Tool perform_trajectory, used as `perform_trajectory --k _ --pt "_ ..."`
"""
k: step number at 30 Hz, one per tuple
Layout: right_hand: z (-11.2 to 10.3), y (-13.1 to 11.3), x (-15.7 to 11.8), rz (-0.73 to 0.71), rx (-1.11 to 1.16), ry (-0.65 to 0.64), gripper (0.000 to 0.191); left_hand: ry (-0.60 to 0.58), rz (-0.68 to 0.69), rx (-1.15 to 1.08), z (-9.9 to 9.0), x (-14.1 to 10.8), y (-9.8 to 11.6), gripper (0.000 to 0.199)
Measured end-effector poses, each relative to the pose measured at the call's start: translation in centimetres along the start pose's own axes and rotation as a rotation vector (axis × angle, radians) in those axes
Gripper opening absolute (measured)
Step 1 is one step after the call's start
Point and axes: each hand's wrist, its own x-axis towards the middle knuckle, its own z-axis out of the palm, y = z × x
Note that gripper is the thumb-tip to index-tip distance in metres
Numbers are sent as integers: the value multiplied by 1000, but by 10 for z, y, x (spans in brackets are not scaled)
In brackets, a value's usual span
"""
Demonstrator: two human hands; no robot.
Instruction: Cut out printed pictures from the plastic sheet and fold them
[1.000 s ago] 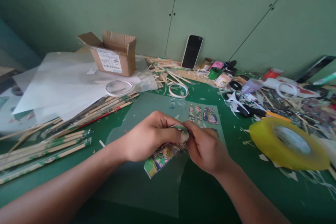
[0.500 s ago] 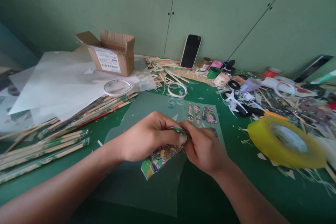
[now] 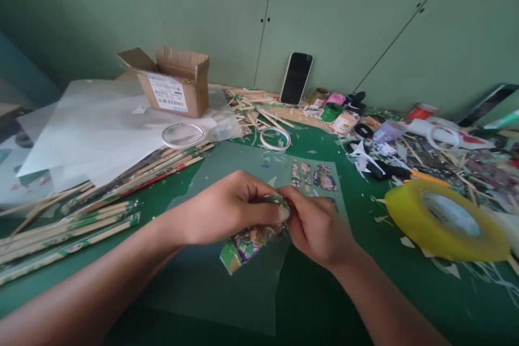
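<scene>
My left hand point(image 3: 227, 208) is closed over a colourful printed piece point(image 3: 248, 244), thumb on top, with its green corner hanging out below the fingers. The piece looks like a glossy picture cutout; the upper part is hidden by my hands. My right hand point(image 3: 318, 230) pinches at its right end, fingers curled against my left fingertips. Beneath both hands lies a translucent sheet point(image 3: 235, 297). Several small printed cutouts point(image 3: 324, 179) rest on the sheet just beyond my right hand.
An open cardboard box point(image 3: 178, 89) stands on white sheets point(image 3: 81, 124) at back left. Wrapped sticks point(image 3: 73, 238) lie at left. A phone point(image 3: 297, 78) leans on the green wall. On the right are a yellow tape roll point(image 3: 409, 216), paint jars point(image 3: 344, 121) and scraps.
Both hands keep their grip on the printed piece and have barely moved. The whole view has shifted very slightly.
</scene>
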Motion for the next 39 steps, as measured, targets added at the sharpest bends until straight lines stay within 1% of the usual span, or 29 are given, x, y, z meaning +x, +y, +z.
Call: perform_trajectory --k 3,7,9,11,13,14,16,17,20,21,22,23,25,26,27,28,30,32,34,35,36,39 --pt "0 2 -1 66 75 42 18 51 18 72 -3 2 -3 27" --pt "-3 3 -4 222 262 91 12 157 1 190 -5 3 -8 31" --pt "-5 2 -4 297 387 132 14 166 -9 238 -4 4 -9 31" --pt "-6 0 -3 340 482 156 13 152 -24 286 -3 4 -9 30" --pt "-5 -1 -1 367 533 130 12 145 -26 320 -2 4 -8 29" --pt "-4 -1 -1 387 561 112 18 158 -16 322 -2 5 -8 29" --pt "-2 1 0 457 670 113 26 240 33 287 -4 6 -8 28" --pt "-1 2 0 501 749 147 26 316 65 244 -6 8 -9 28" --pt "2 6 2 584 967 312 28 571 157 74 -5 16 -19 29" --pt "3 6 3 594 1004 356 29 584 171 52 -3 19 -23 26" --pt "4 6 3 598 1019 384 30 538 204 87 1 22 -28 19" --pt "4 5 4 604 1015 395 30 462 242 131 5 24 -31 16" --pt "7 2 4 607 961 383 28 233 320 161 15 25 -34 17" --pt "8 0 3 596 924 358 27 206 373 166 19 25 -34 15" --pt "10 -2 3 579 889 322 27 207 375 156 21 23 -33 11" --pt "11 -4 2 559 858 280 27 208 355 145 23 21 -31 14" --pt "12 -6 -1 522 812 213 27 205 312 167 22 16 -28 26" --pt "10 -7 -3 502 789 191 28 255 291 213 19 12 -26 32" --pt "7 -6 -5 476 781 182 28 336 290 261 17 9 -25 34" --pt "6 -5 -5 455 785 165 29 355 293 285 16 9 -24 34" --pt "4 -4 -6 431 795 137 29 354 296 304 16 8 -23 33" --pt "1 -3 -5 356 828 36 31 294 283 297 17 8 -20 33"
